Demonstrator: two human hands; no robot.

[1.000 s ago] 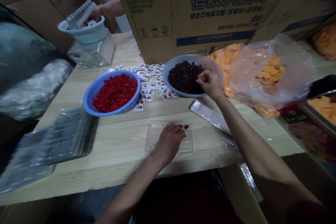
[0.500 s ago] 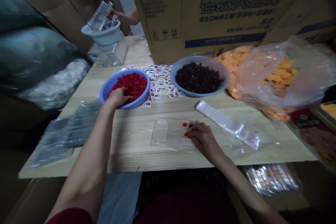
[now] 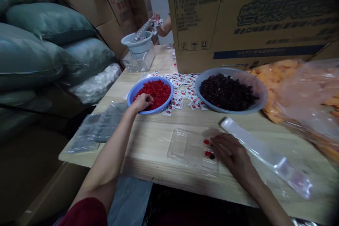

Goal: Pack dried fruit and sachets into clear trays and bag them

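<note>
My left hand (image 3: 142,102) reaches into the blue bowl (image 3: 131,95) of red fruit pieces (image 3: 156,90), fingers curled down into them. My right hand (image 3: 233,156) rests on the right end of a clear plastic tray (image 3: 185,147) near the table's front edge, fingers bent beside a couple of red pieces (image 3: 207,147) and a dark one lying in the tray. A grey-blue bowl (image 3: 258,88) of dark dried fruit (image 3: 226,92) stands behind my right hand.
Small red-and-white sachets (image 3: 185,86) lie between the bowls. A long clear bag (image 3: 265,153) lies right of the tray; orange dried fruit in plastic (image 3: 299,91) sits beyond. Clear trays (image 3: 97,127) are stacked at left. A large carton (image 3: 238,17) stands behind. Another person's hand (image 3: 160,23) works over a pale bowl (image 3: 137,44).
A second ago my left hand was on the tray and my right in the dark fruit. Now the left is in the red bowl, the right at the tray. The view swung left.
</note>
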